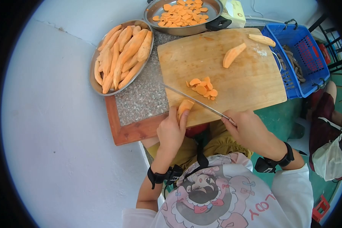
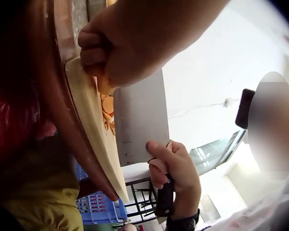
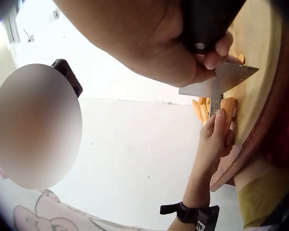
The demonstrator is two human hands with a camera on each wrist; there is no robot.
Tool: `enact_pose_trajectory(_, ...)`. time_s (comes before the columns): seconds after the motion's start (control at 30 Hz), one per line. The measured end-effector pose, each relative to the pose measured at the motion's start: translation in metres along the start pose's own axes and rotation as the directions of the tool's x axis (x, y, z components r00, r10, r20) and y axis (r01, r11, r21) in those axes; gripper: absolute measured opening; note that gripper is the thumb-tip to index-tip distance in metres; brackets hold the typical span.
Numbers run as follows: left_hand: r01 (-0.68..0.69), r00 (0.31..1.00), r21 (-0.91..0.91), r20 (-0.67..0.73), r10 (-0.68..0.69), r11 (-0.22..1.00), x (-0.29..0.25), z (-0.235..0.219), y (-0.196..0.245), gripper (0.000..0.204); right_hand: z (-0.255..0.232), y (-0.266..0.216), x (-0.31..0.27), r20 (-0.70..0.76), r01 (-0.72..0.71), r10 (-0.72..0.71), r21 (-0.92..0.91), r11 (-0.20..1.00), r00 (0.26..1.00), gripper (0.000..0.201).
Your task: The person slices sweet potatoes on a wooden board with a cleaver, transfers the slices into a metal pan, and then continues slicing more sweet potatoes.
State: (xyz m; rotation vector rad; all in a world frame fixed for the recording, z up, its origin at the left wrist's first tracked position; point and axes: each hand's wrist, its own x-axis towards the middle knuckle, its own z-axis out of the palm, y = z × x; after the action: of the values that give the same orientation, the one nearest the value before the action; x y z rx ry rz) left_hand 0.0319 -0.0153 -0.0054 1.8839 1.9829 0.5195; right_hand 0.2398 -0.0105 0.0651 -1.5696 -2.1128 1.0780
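Note:
On the near left edge of the wooden cutting board (image 1: 247, 83), my left hand (image 1: 170, 129) grips a peeled orange sweet potato (image 1: 185, 107), thumb on one side and fingers on the other. My right hand (image 1: 250, 124) holds a cleaver by its black handle (image 2: 165, 196). The broad metal blade (image 2: 140, 118) stands upright beside the sweet potato's cut end, its tip pointing to the far left. Just beyond the blade lies a small pile of round sweet potato slices (image 1: 202, 88). Two longer peeled pieces rest at the board's far right, one orange (image 1: 233, 55) and one paler (image 1: 261, 39).
An oval metal tray (image 1: 92, 72) heaped with peeled sweet potatoes (image 1: 119, 57) stands at the left by the wall. Behind the board is a pan (image 1: 178, 31) holding many slices. A blue basket (image 1: 300, 89) with brownish scraps sits right. Another person's leg (image 1: 331, 91) shows at far right.

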Motion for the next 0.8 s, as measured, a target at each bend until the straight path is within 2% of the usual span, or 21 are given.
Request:
enact_pose_trajectory(0.23, -0.042, 0.998, -0.019, -0.057, 0.041, 0.999, -0.001, 0.010, -0.007, 0.031, 0.005, 0.004, -0.003, 0.002, 0.070, -0.070, -0.075, 0.995, 0.998, 0.011)
enact_pose_trajectory(0.3, -0.113, 0.986, -0.003, -0.119, 0.112, 0.994, 0.000, 0.013, -0.011, 0.031, 0.004, 0.002, -0.004, 0.005, 0.073, -0.073, -0.106, 0.992, 0.997, 0.011)
enact_pose_trajectory(0.53, -0.131, 0.984, -0.029, -0.121, 0.127, 0.991, 0.000, 0.015, -0.013, 0.028, 0.008, 0.002, -0.008, 0.009, 0.101, -0.101, -0.117, 0.988, 0.995, 0.009)
enact_pose_trajectory(0.8, -0.165, 0.975, 0.043, -0.143, 0.169, 0.985, -0.002, 0.018, -0.014, 0.029, 0.006, 0.001, -0.010, 0.018, 0.102, -0.101, -0.122, 0.987, 0.995, 0.009)
